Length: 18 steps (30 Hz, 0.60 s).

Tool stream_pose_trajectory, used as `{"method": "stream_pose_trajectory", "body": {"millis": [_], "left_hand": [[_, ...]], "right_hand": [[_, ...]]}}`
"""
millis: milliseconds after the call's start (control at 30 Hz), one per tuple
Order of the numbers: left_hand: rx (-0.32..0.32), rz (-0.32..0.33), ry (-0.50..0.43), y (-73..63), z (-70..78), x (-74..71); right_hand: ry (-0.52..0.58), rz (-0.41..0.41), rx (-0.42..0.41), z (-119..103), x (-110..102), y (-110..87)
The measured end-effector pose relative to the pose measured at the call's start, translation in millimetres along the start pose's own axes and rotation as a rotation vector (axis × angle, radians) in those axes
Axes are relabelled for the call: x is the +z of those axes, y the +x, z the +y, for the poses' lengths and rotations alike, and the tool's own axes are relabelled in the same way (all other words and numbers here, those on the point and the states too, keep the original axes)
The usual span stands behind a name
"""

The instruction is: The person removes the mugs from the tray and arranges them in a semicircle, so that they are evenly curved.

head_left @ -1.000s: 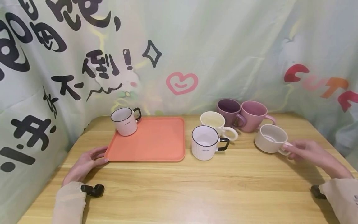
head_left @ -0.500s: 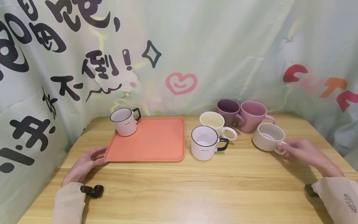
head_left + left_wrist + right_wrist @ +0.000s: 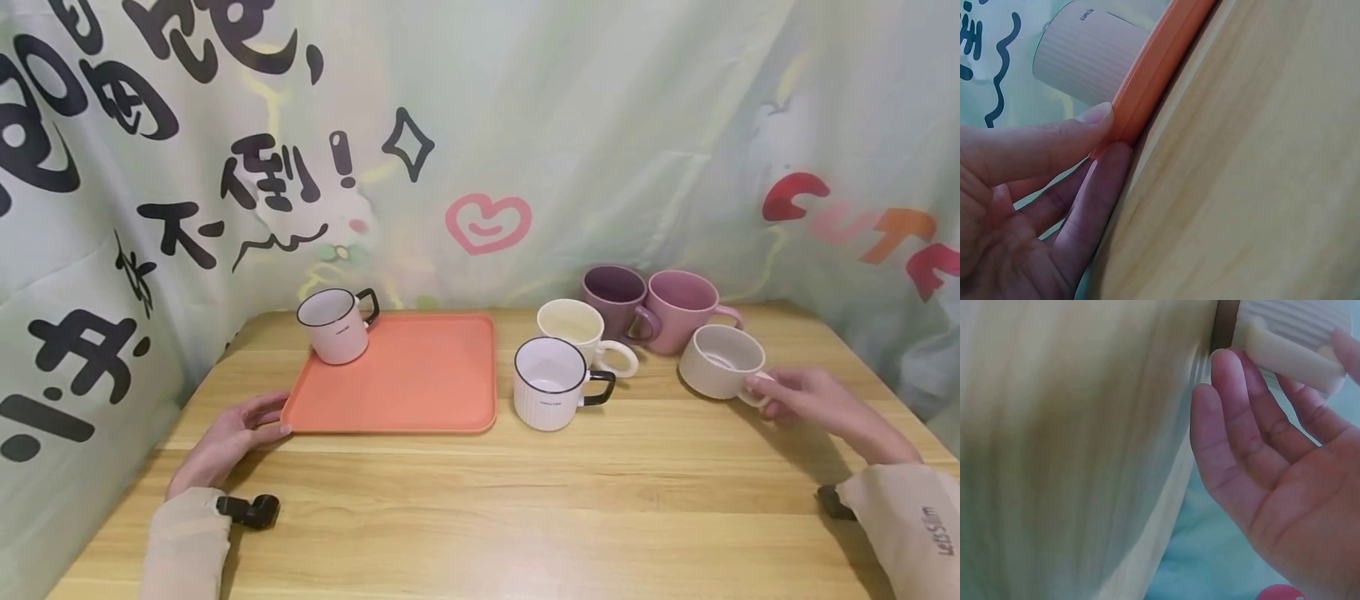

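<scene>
My left hand (image 3: 231, 433) is at the near left corner of an orange tray (image 3: 427, 375), thumb on its rim and a finger against its outer edge, as the left wrist view shows. A white mug (image 3: 337, 335) with black rim and handle stands on the tray's far left corner. On the right, my right hand (image 3: 817, 404) pinches the handle of a low off-white cup (image 3: 708, 371) between thumb and forefinger. In the right wrist view the handle (image 3: 1291, 359) shows between them, and the other fingers stretch out below it, near the wooden tabletop.
Right of the tray stand a white mug (image 3: 546, 400) with black handle, a cream mug (image 3: 570, 322) with ring handle, a dark purple mug (image 3: 611, 304) and a pink mug (image 3: 671, 317). A printed curtain (image 3: 600, 150) hangs behind the wooden table (image 3: 487, 517).
My right hand has shifted the off-white cup slightly left and toward the back, closer to the pink mug. The left hand and tray stay where they were.
</scene>
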<state>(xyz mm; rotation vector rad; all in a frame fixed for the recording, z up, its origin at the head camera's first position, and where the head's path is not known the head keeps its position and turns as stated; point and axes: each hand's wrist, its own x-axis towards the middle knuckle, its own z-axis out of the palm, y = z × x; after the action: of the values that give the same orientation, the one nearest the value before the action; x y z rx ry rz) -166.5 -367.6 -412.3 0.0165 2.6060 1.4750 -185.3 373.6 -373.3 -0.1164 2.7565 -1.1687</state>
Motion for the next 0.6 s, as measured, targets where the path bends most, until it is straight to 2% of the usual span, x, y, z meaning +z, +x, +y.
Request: {"method": "stream_pose_trajectory", "body": {"millis": [600], "left_hand": [[0.005,0.007,0.040,0.7,-1.0,-0.8]], "right_hand": [[0.015,-0.004,-0.028,0.1,0.6,-1.6]]}}
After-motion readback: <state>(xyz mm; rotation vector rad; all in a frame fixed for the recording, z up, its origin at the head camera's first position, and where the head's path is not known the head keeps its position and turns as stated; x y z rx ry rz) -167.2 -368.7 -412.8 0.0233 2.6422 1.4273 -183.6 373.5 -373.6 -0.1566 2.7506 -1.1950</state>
